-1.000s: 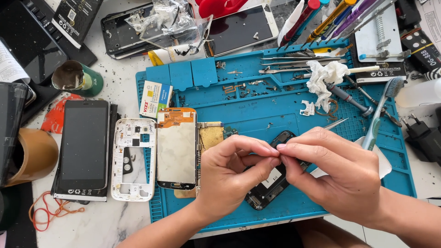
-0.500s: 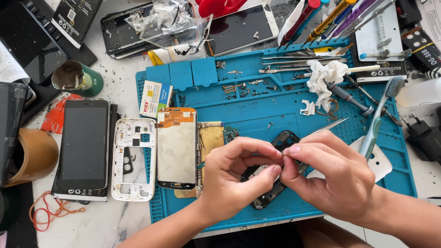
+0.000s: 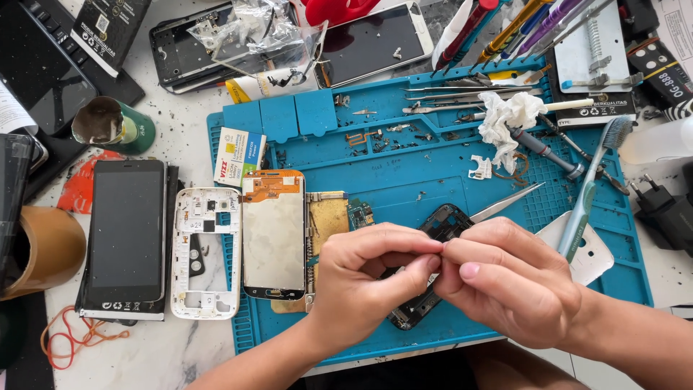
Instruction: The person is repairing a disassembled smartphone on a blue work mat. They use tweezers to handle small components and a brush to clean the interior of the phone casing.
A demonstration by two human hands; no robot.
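Observation:
My left hand (image 3: 361, 289) and my right hand (image 3: 512, 282) meet fingertip to fingertip over a black phone frame (image 3: 444, 219) that lies on the blue work mat (image 3: 404, 180). Both thumbs and forefingers pinch something tiny at the frame's edge; it is too small to make out. The frame's lower end (image 3: 406, 315) shows below my left thumb. Metal tweezers (image 3: 509, 201) stick out from under my right forefinger, resting on the mat. To the left lie a display module with an orange flex cable (image 3: 273, 238) and a white phone shell (image 3: 206, 253).
A black phone (image 3: 123, 238) lies left of the mat beside a brown tape roll (image 3: 50, 249). A green toothbrush (image 3: 588, 198), a white back cover (image 3: 595, 260), crumpled tissue (image 3: 509, 119), screwdrivers (image 3: 548, 152) and loose screws crowd the mat's right and far side. A charger (image 3: 664, 209) sits at right.
My hands have closed in on each other, fingertips now pressed together above the frame, and my right hand has shifted slightly left. The tweezers and other parts have stayed put.

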